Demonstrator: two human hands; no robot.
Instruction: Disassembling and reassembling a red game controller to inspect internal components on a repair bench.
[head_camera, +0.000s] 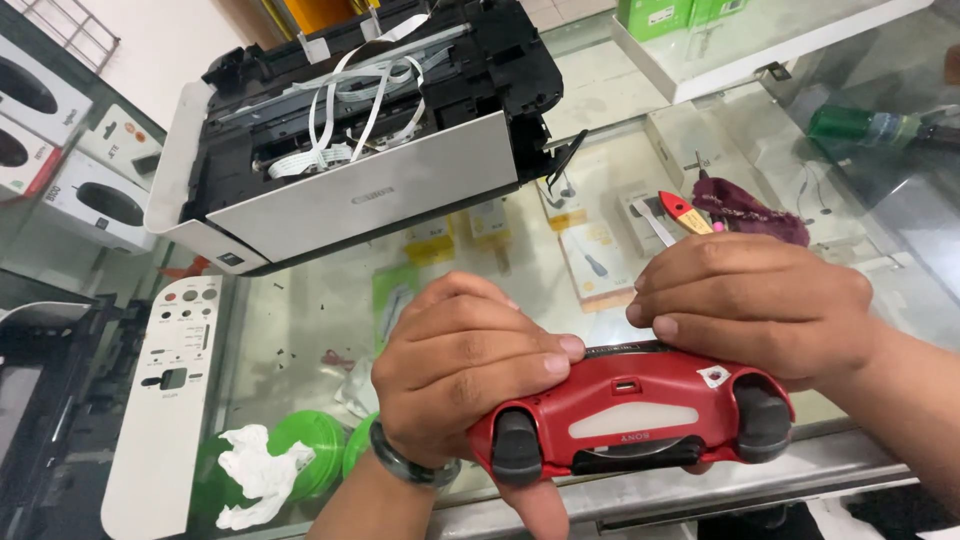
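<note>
Red game controller sits clamped between both my hands, left hand and right hand gripping it above the glass counter, opened printer behind.

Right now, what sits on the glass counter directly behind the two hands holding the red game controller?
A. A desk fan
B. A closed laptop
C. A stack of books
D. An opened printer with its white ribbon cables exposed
D. Behind the left hand and right hand, both gripping the red game controller, stands an opened printer with its cover off and loose white ribbon cables showing on top.
</note>
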